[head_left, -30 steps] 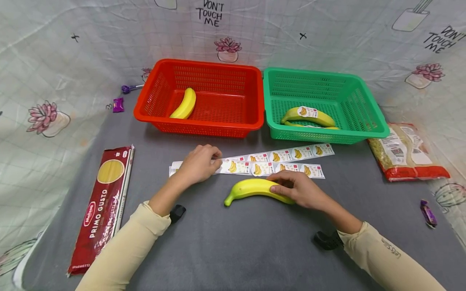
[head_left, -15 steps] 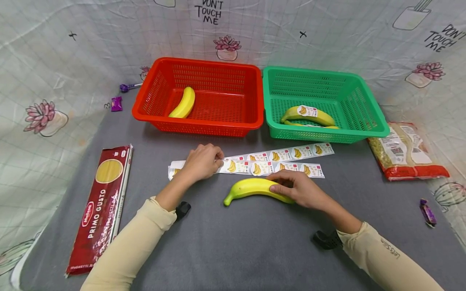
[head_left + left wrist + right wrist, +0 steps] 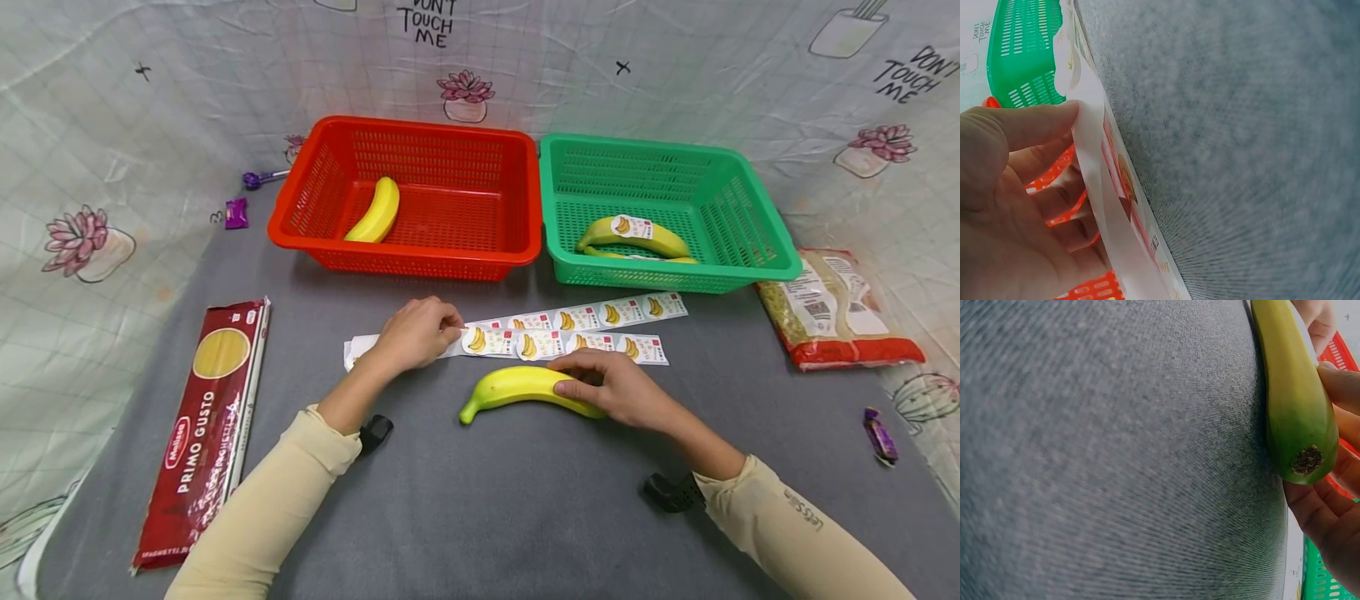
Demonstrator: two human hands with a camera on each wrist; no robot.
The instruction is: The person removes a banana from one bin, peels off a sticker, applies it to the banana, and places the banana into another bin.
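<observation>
Mid-worktop, the banana [image 3: 517,389] is held lengthwise left-to-right by the right hand [image 3: 618,389], just nearside of the sticker strip [image 3: 525,342] pinched by the left hand [image 3: 412,335].

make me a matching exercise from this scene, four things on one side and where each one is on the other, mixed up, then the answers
Things:
1. plain banana
2. labelled banana
3. banana under the right hand
4. spaghetti packet

Places:
A. in the green basket
B. flat on the grey table, far left
C. in the red basket
D. on the table in front of the sticker strips

Pairs: 1-C, 2-A, 3-D, 4-B
</observation>
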